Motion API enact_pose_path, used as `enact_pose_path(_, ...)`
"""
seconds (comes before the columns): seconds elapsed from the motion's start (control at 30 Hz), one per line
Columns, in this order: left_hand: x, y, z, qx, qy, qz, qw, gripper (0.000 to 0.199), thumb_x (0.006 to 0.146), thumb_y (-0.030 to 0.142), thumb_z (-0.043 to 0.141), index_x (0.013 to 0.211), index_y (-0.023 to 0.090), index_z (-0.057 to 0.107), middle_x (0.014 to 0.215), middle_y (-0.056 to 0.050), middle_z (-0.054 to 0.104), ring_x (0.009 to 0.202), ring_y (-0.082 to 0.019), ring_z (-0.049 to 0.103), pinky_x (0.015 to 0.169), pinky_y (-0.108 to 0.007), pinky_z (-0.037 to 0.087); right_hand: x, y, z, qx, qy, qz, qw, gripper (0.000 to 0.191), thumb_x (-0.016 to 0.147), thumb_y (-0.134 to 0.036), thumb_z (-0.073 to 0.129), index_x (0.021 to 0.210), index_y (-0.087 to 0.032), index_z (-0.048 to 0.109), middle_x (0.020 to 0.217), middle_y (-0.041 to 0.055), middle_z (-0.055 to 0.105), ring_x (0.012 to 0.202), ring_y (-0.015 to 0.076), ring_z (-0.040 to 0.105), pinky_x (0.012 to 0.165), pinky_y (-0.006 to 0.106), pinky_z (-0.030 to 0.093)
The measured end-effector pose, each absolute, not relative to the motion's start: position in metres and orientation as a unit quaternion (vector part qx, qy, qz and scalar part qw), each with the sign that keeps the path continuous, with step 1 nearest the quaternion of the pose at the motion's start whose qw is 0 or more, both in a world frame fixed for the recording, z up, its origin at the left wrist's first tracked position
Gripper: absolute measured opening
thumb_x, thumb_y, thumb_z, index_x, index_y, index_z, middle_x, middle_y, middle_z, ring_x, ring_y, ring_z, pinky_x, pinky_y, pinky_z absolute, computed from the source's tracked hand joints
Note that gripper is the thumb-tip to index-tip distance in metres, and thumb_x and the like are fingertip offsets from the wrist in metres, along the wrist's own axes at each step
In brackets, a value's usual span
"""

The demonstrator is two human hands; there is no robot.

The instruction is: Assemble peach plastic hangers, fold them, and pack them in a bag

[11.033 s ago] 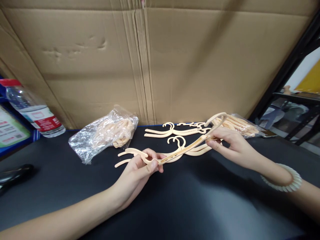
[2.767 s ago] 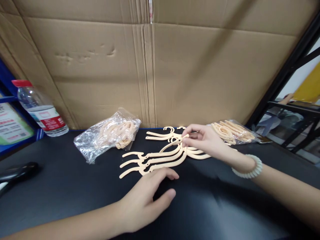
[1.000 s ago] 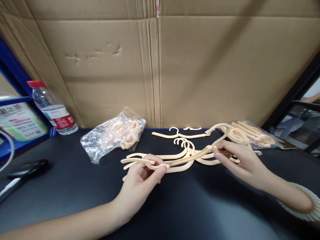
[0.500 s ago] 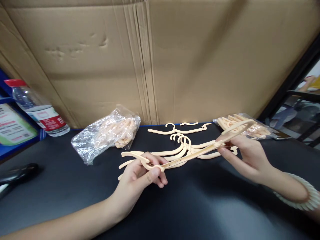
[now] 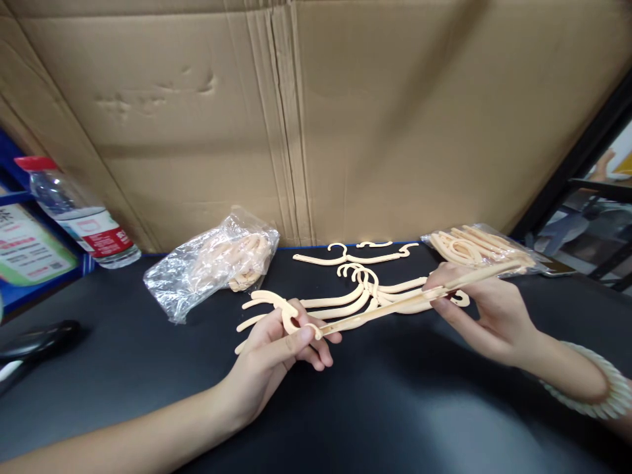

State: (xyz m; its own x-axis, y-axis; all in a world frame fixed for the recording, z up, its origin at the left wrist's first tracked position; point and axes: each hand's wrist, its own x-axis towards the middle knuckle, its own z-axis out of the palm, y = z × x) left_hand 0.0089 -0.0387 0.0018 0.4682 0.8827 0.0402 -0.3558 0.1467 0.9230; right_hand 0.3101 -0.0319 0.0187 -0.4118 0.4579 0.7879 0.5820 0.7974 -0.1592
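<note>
A cream plastic clothes hanger is held up at a slant above the table. My left hand is closed on its lower left end, beside a small curved hook piece. My right hand pinches it near a joint, with a straight section reaching past the fingers to the upper right. Behind and below lie several overlapping cream hangers, partly hidden by my left hand and the held hanger. Farther back rests another hanger, with a small loose hook piece behind it.
On the dark table are a clear bag of cream parts at left and another bag at back right. A red-capped bottle and a black object are far left. Cardboard stands behind.
The hanger section past my right hand has turned, from a raised curved loop to a nearly straight line. The hook piece at my left hand has tilted upward. Both hands stay almost in place.
</note>
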Motion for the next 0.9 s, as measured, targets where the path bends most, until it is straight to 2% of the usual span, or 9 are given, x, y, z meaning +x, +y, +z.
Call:
enact_pose_path(0.07, 0.0089, -0.0381, 0.0014, 0.480, 0.275, 0.440, 0.707, 0.019, 0.084, 0.026, 0.071, 0.081, 0.016, 0.055, 0.088, -0.011, 0.075, 0.069, -0.016, 0.069, 0.064, -0.024, 0.053, 0.3083, -0.0322, 0.0202, -0.302, -0.841, -0.060, 0.446, 0.025, 0.085, -0.010, 0.057, 0.104, -0.026, 0.062, 0.085, 0.0056, 0.069, 0.084, 0.0239, 0.067, 0.072, 0.038, 0.053)
enact_pose_path(0.23, 0.0095, -0.0382, 0.0024, 0.479, 0.265, 0.442, 0.711, 0.018, 0.085, 0.025, 0.071, 0.082, 0.016, 0.055, 0.089, -0.011, 0.076, 0.071, -0.016, 0.070, 0.065, -0.024, 0.053, 0.3046, -0.0324, 0.0237, -0.279, -0.844, -0.044, 0.456, 0.023, 0.084, -0.007, 0.056, 0.101, -0.022, 0.061, 0.078, 0.0039, 0.065, 0.076, 0.0202, 0.065, 0.066, 0.033, 0.052)
enact_pose_path(0.57, 0.0101, -0.0386, 0.0033, 0.478, 0.257, 0.450, 0.709, 0.016, 0.085, 0.023, 0.070, 0.080, 0.016, 0.057, 0.085, -0.007, 0.074, 0.073, -0.017, 0.069, 0.065, -0.024, 0.053, 0.3065, -0.0327, 0.0218, -0.274, -0.844, -0.050, 0.459, 0.026, 0.082, -0.007, 0.057, 0.101, -0.024, 0.062, 0.080, 0.0045, 0.069, 0.080, 0.0221, 0.067, 0.070, 0.035, 0.055)
enact_pose_path(0.7, 0.0103, -0.0385, 0.0033, 0.476, 0.264, 0.456, 0.704, 0.014, 0.084, 0.024, 0.070, 0.078, 0.015, 0.061, 0.090, -0.005, 0.072, 0.073, -0.017, 0.069, 0.065, -0.024, 0.054, 0.3062, -0.0335, 0.0211, -0.282, -0.840, -0.053, 0.461, 0.022, 0.083, -0.009, 0.058, 0.097, -0.024, 0.063, 0.083, 0.0056, 0.071, 0.080, 0.0234, 0.068, 0.071, 0.037, 0.056)
enact_pose_path(0.9, 0.0100, -0.0388, 0.0034, 0.484, 0.274, 0.455, 0.696, 0.011, 0.085, 0.025, 0.070, 0.082, 0.015, 0.067, 0.093, -0.005, 0.070, 0.073, -0.016, 0.067, 0.065, -0.024, 0.054, 0.3075, -0.0337, 0.0202, -0.293, -0.848, -0.071, 0.435, 0.017, 0.085, -0.010, 0.057, 0.097, -0.022, 0.061, 0.084, 0.0063, 0.070, 0.086, 0.0227, 0.069, 0.073, 0.034, 0.054)
